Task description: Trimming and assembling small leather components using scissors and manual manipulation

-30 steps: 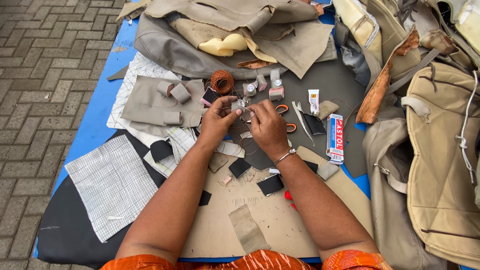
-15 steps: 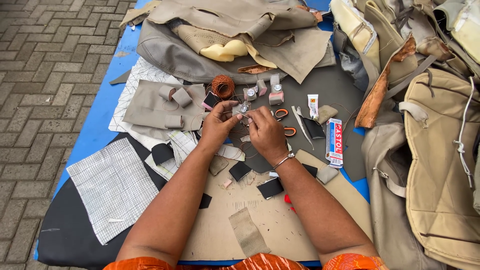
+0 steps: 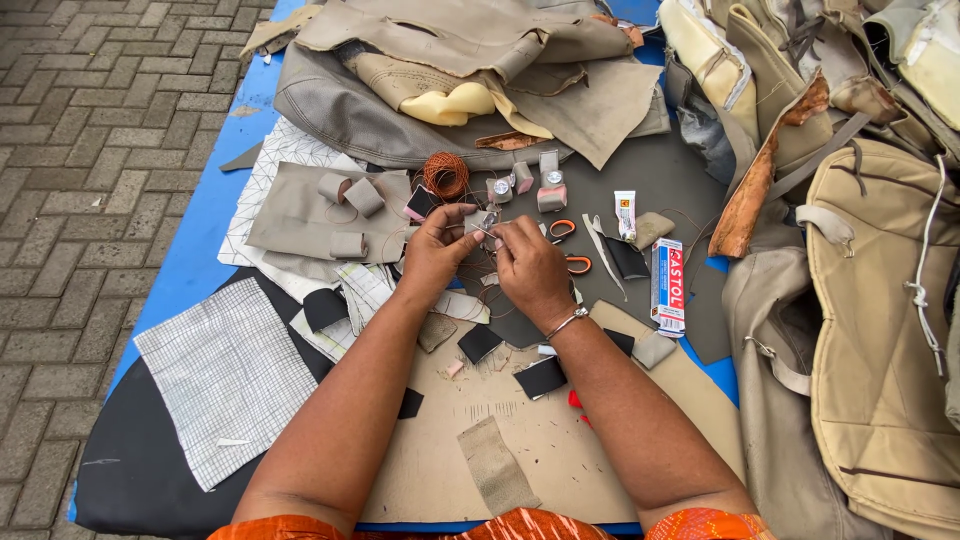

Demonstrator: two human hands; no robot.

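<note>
My left hand point(image 3: 437, 250) and my right hand point(image 3: 530, 268) meet above the grey work mat point(image 3: 690, 180). Together they pinch a small pale fabric piece point(image 3: 482, 224) between the fingertips, with thin copper-coloured thread trailing from it. A coil of the same copper thread point(image 3: 446, 174) lies just beyond my left hand. Orange-handled scissors point(image 3: 568, 246) rest right of my right hand. A metal bangle sits on my right wrist.
Small black patches point(image 3: 480, 342), beige fabric rolls point(image 3: 352, 192), a glue box point(image 3: 667, 286) and a glue tube point(image 3: 625, 214) lie around. A cardboard sheet point(image 3: 560, 450) is nearest me. Checked cloth point(image 3: 225, 375) lies left, beige seat covers point(image 3: 880, 340) pile right and far. Brick paving point(image 3: 80, 180) lies left.
Both hands stay together over the same spot, with the fingers shifting slightly on the small piece. The view has tilted a little.
</note>
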